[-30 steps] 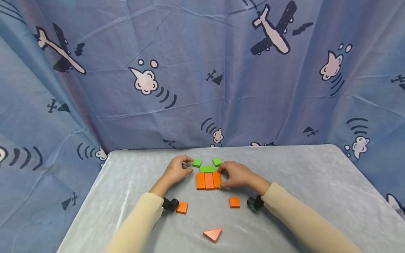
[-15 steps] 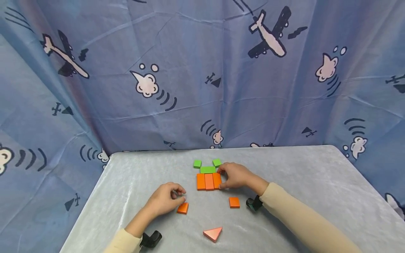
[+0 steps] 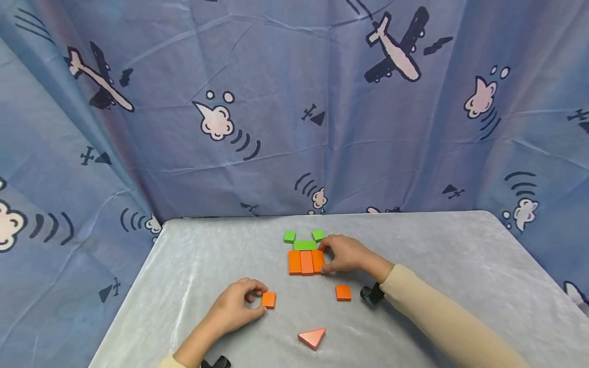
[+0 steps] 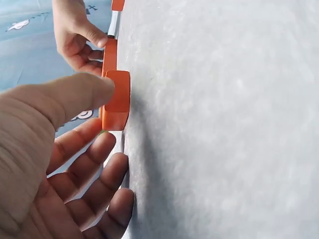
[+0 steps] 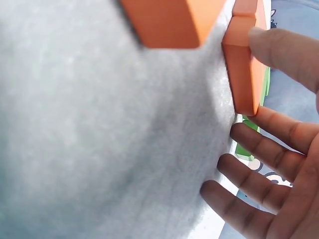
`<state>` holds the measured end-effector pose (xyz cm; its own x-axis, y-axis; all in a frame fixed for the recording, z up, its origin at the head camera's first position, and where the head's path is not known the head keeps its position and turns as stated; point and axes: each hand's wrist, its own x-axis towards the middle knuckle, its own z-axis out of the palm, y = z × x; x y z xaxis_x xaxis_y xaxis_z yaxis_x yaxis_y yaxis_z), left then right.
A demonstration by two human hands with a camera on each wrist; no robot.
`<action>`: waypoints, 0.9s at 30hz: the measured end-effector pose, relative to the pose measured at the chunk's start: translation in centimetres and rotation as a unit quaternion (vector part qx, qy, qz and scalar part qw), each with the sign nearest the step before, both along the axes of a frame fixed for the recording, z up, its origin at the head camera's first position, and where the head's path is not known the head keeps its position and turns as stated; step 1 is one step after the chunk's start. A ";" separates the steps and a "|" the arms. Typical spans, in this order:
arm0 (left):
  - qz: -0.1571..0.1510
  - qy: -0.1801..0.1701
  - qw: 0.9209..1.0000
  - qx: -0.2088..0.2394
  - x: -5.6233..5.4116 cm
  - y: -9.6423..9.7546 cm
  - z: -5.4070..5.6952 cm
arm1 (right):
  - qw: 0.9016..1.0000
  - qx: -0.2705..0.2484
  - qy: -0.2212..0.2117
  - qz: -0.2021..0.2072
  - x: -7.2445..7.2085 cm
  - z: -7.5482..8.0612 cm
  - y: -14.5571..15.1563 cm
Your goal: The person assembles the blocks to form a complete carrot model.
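Note:
In the head view my left hand (image 3: 232,305) pinches an orange square block (image 3: 269,300) lying on the cloth. Its thumb (image 4: 94,94) presses one side of the block in the left wrist view, and the index fingertip sits at the opposite side. My right hand (image 3: 347,254) pinches the rightmost orange rectangular block (image 3: 318,261) between thumb and index finger, one at each end. That block stands in a row of three, beside a salmon block (image 3: 307,262) and another orange block (image 3: 295,262). A green rectangular block (image 3: 305,246) lies along the row's far side.
Two small green blocks, one at left (image 3: 290,236) and one at right (image 3: 318,235), lie beyond the green rectangle. A second orange square (image 3: 343,293) rests near my right wrist. A pink triangular block (image 3: 312,338) lies nearest me. Behind the table (image 3: 414,240) hangs a blue curtain (image 3: 276,102).
My left hand has come back from beside the left green block toward me and taken hold of the orange square. The right hand has stayed at the row's right block.

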<state>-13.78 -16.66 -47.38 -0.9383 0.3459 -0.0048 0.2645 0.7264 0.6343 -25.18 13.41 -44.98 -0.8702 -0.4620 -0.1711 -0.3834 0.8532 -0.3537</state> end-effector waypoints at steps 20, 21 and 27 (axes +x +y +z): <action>0.028 0.051 0.998 0.008 -1.3 4.6 -0.7 | 1.000 -0.001 0.004 0.001 0.0 -0.2 -0.1; 0.030 0.053 0.998 0.008 -1.5 5.0 -0.7 | 1.000 -0.001 0.005 0.001 0.0 -0.2 -0.1; 0.047 0.065 0.997 0.004 -2.1 6.6 -0.9 | 1.000 0.000 -0.001 -0.007 0.1 -0.1 -0.2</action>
